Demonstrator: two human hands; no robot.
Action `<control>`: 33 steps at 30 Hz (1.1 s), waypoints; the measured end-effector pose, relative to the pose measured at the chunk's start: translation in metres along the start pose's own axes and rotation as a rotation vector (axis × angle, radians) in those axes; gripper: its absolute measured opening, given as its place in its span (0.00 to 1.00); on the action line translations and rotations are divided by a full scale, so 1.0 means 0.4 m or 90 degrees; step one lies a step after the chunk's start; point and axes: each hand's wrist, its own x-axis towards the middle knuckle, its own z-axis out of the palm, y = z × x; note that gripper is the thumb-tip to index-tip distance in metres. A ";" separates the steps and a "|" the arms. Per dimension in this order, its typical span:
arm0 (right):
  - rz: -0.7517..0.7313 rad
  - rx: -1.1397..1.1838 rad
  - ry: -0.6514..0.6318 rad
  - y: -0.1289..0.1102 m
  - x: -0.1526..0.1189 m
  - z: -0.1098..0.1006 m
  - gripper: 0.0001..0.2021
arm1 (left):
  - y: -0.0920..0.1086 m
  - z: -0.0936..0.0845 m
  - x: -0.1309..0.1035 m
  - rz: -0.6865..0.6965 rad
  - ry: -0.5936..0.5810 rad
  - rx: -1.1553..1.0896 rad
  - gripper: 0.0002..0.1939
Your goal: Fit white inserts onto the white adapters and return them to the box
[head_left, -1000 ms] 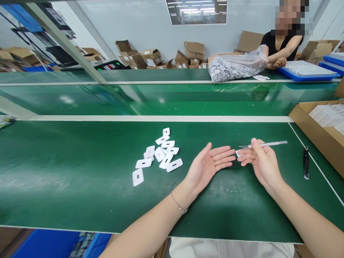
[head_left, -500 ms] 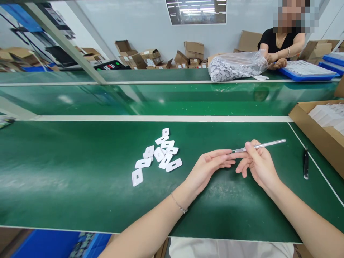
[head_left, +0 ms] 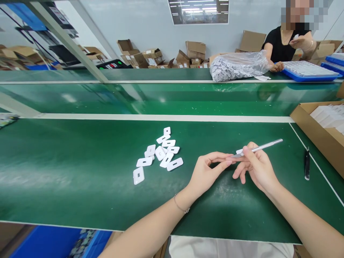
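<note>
A slim craft knife (head_left: 266, 144) is held above the bench, inclined, with its pointed blade toward the left and the end of its silvery handle raised to the right. The right hand (head_left: 258, 165) is closed on this knife between thumb and forefinger, while its lower fingers are loosely bent. Just behind the blade, a small white piece (head_left: 238, 151) shows at the right fingertips, partly covered by them. The left hand (head_left: 205, 170) brings its thumb and fingers together at the tip of the blade; I cannot tell whether they grip the white piece. The two hands are very close at the fingertips, and a thin bracelet (head_left: 181, 208) is around the left wrist.

To the left of the hands, white plastic covers (head_left: 160, 153) lie in a loose group, many with a small rectangular opening, and some overlapping. On the right side, black tweezers (head_left: 306, 166) lie near a white line on the green workbench (head_left: 80, 182). Farther right stands an open cardboard box (head_left: 319, 127) containing white pieces.

Beyond, on another bench, there is a transparent bag (head_left: 228, 68) full of small pieces. Beside it a co-worker (head_left: 282, 46) in black has one hand raised and the other near a blue tray (head_left: 306, 77).
</note>
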 end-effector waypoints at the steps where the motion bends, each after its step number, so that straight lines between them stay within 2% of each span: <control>1: 0.000 -0.001 0.002 -0.001 0.001 0.000 0.21 | 0.001 0.001 0.000 0.006 -0.002 0.010 0.08; 4: 0.001 0.003 -0.007 -0.003 0.002 0.003 0.22 | 0.006 0.007 -0.002 0.025 0.011 0.051 0.08; 9: 0.018 -0.011 -0.031 -0.002 0.002 0.009 0.23 | 0.011 0.009 0.000 0.008 0.060 0.056 0.05; 23: 0.023 -0.016 -0.042 0.003 0.002 0.009 0.23 | 0.017 0.008 -0.001 0.004 0.080 0.038 0.03; 27: 0.012 -0.021 -0.021 0.007 0.003 0.007 0.23 | 0.007 0.005 0.005 -0.016 0.043 0.015 0.07; 30: -0.007 -0.015 0.015 0.009 0.005 0.001 0.22 | -0.004 0.002 0.016 -0.043 0.003 -0.007 0.17; 33: -0.025 -0.004 0.058 0.004 0.012 -0.006 0.22 | -0.008 -0.007 0.033 -0.096 -0.002 -0.089 0.26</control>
